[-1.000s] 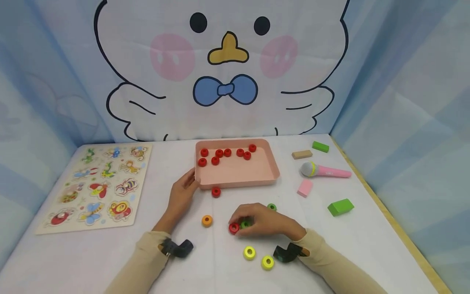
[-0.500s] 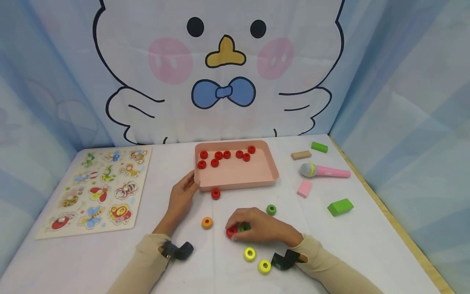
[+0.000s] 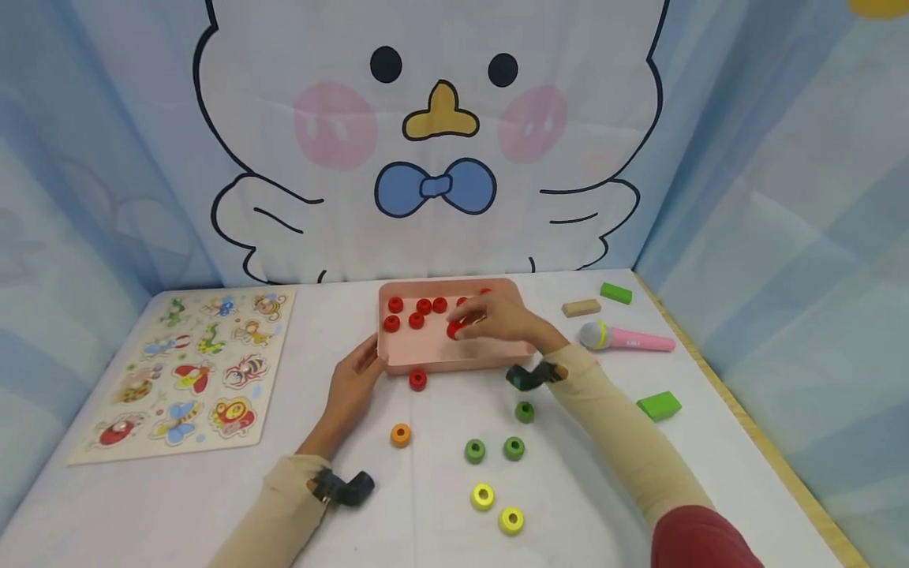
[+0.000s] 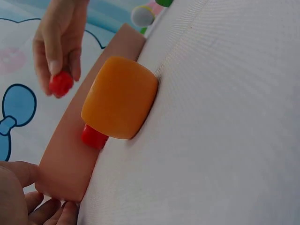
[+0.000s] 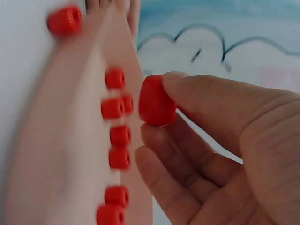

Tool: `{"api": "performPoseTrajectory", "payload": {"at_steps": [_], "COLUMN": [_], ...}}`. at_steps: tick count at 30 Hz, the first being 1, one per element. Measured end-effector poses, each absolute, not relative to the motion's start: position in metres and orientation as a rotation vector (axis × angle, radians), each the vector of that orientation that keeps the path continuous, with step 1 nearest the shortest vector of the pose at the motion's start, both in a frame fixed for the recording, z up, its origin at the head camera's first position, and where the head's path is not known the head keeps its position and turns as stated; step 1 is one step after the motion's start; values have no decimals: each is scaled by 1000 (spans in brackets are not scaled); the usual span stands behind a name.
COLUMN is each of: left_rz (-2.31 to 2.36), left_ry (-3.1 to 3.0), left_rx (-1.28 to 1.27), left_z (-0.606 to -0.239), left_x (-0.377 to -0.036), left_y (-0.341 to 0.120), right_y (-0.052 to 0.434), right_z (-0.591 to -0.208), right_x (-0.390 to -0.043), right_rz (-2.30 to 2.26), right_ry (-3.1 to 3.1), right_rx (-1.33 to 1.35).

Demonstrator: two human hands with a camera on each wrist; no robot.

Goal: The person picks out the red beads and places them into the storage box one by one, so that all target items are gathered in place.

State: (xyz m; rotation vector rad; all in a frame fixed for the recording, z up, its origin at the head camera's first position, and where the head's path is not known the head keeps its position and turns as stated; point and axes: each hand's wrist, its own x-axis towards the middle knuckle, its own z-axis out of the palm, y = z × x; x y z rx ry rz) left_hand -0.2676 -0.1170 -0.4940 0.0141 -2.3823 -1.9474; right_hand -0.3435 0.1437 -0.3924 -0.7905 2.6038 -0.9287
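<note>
My right hand point(image 3: 490, 317) pinches a red bead point(image 5: 157, 101) between thumb and fingers, above the pink tray point(image 3: 426, 359). Several red beads point(image 3: 395, 304) sit inside that tray, mostly toward its back and left; the right hand partly hides some. At the tray's left front corner, my left hand point(image 3: 353, 383) holds the edge with thumb and fingers. One more red bead point(image 3: 417, 380) lies on the table just in front of the tray. An orange bead point(image 3: 401, 435) is nearer me, large in the left wrist view.
Three green beads point(image 3: 475, 451) and two yellow beads point(image 3: 482, 496) lie front of centre. To the left is an insect puzzle board point(image 3: 188, 375). On the right are a pink toy microphone point(image 3: 628, 338), a wooden block point(image 3: 581, 308) and green blocks point(image 3: 659, 406).
My right hand has picked up the red bead beside the green ones and carried it forward over the tray. My left hand has stayed at the tray's corner.
</note>
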Motion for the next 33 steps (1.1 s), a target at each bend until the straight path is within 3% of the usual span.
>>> {"api": "performPoseTrajectory", "payload": {"at_steps": [5,10,25,33], "left_rz": [-1967,-1958,-1949,-1957], "left_ry": [-2363,-2360,-2342,-2329], "left_rx": [4,10,-8,-28], "left_z": [-494,-494,-493,-493], "left_x": [-266,-267,-266,-267], "left_y": [-118,-119,-119,-120], "right_y": [129,114,108,111], "right_z": [-396,-404,-415,-414], "right_x": [-392,-410,-413,-395], "right_rz": [-768,-674,-722,-817], "right_ry": [2616,2599,2622,2703], "right_rx": [-580,-565,-579,-701]}}
